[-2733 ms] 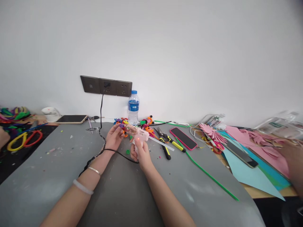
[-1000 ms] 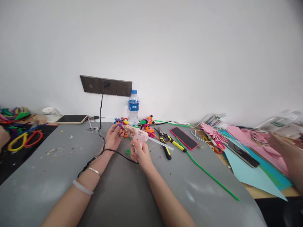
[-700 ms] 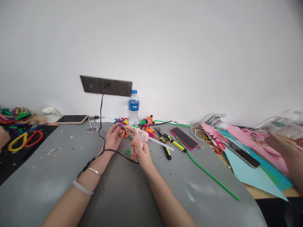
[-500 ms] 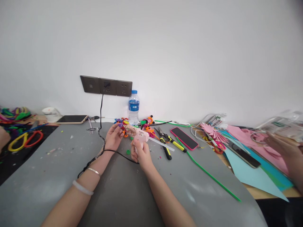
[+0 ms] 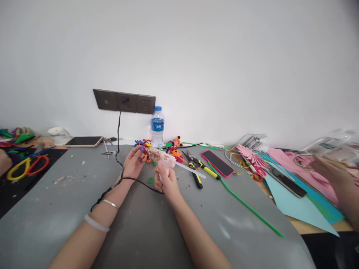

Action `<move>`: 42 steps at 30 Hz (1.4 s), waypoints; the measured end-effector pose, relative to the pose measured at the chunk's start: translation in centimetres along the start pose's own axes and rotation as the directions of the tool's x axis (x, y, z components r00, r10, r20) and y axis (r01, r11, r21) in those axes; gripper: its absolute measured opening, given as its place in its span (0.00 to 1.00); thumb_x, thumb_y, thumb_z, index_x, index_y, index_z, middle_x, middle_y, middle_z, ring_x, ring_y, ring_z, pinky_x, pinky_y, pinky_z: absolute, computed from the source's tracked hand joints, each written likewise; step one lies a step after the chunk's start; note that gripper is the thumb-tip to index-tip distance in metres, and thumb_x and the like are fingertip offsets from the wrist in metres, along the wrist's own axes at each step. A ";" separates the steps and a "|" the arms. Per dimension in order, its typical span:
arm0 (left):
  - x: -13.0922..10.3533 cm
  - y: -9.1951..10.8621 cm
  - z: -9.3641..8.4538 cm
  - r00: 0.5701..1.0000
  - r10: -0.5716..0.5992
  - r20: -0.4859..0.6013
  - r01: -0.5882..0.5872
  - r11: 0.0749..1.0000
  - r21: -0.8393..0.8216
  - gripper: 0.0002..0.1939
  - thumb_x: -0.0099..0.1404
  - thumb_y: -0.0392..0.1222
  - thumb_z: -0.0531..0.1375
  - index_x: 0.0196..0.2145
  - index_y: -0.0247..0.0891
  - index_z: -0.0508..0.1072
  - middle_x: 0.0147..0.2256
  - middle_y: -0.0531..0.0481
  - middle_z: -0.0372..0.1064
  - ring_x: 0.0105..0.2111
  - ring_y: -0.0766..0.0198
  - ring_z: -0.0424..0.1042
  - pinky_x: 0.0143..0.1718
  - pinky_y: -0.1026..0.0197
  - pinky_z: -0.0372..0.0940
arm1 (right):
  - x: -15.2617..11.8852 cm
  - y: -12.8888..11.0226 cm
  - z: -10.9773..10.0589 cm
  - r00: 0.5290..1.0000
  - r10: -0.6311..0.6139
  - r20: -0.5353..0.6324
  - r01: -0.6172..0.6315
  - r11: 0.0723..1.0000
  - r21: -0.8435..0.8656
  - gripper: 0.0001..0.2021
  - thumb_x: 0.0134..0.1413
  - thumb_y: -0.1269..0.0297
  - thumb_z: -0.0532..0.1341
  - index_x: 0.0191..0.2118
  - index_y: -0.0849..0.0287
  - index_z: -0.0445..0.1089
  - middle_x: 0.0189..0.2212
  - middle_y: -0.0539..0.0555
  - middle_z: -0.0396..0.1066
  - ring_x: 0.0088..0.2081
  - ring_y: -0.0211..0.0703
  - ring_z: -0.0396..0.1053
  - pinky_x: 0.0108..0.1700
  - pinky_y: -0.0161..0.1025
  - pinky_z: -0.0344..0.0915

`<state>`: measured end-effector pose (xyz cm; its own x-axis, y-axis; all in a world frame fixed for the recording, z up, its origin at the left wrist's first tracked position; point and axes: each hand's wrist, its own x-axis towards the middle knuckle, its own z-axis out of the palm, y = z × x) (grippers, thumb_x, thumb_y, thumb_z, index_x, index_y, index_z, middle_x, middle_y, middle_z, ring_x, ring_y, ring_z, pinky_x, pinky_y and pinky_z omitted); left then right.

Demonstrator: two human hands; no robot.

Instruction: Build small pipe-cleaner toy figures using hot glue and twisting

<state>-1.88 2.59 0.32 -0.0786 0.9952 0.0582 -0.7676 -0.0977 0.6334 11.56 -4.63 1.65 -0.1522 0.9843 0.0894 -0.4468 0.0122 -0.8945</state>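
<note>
Pink glue gun (image 5: 163, 158) gripped in right fingers (image 5: 163, 173), left fingers (image 5: 137, 156) pinching purple piece (image 5: 141, 148), forearms (image 5: 193, 231) converging

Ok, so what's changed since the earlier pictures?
The co-worker's hand at the right has moved further left over the pink paper. The red light seen earlier on the glue gun no longer shows. The left hand still pinches a purple piece; the right hand still grips the glue gun. Bottle and pink-cased phone stayed put.

Bench (image 5: 140, 235): grey top, scraps (image 5: 59, 179) scattered left. Upright water bottle (image 5: 157, 127) at back; pliers (image 5: 195, 161), pink-edged phone (image 5: 217, 163), long green stem (image 5: 246, 206) right of centre.
</note>
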 end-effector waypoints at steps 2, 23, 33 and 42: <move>0.0 0.0 0.0 1.000 0.003 -0.001 -0.003 1.000 0.003 0.13 0.47 0.36 0.73 0.32 0.39 0.78 0.21 0.57 0.68 0.21 0.75 0.63 0.22 0.72 0.61 | 0.0 0.0 -0.1 1.000 0.005 0.002 -0.005 1.000 -0.002 0.21 0.52 0.43 0.60 0.30 0.60 0.61 0.09 0.38 0.51 0.09 0.26 0.44 0.11 0.26 0.43; -0.1 -0.1 0.0 0.999 -0.018 -0.037 0.021 0.998 0.064 0.17 0.42 0.40 0.75 0.32 0.37 0.79 0.24 0.54 0.73 0.22 0.74 0.66 0.22 0.71 0.62 | 0.1 -0.2 0.1 1.000 0.001 0.010 -0.002 0.999 0.036 0.25 0.51 0.42 0.60 0.40 0.62 0.65 0.09 0.37 0.51 0.09 0.26 0.44 0.11 0.26 0.44; -0.2 -0.1 0.4 0.999 -0.016 -0.045 0.019 0.997 0.073 0.18 0.40 0.40 0.75 0.30 0.36 0.79 0.24 0.54 0.72 0.21 0.75 0.65 0.20 0.73 0.62 | 0.2 -0.2 0.0 0.999 0.022 0.025 -0.022 0.999 0.024 0.24 0.50 0.40 0.60 0.35 0.60 0.63 0.09 0.37 0.51 0.09 0.26 0.44 0.11 0.26 0.44; 0.0 -0.2 0.0 1.000 0.009 -0.019 -0.007 0.996 0.087 0.14 0.44 0.38 0.73 0.31 0.37 0.79 0.23 0.55 0.71 0.21 0.75 0.66 0.21 0.72 0.62 | 0.1 -0.1 0.1 0.999 0.025 0.030 -0.025 1.000 0.007 0.24 0.50 0.41 0.60 0.33 0.60 0.63 0.09 0.38 0.51 0.09 0.26 0.43 0.11 0.27 0.43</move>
<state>-1.72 2.57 0.18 -0.0973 0.9940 0.0493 -0.7086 -0.1040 0.6979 11.54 -4.59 1.78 -0.1894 0.9786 0.0801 -0.4486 -0.0137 -0.8936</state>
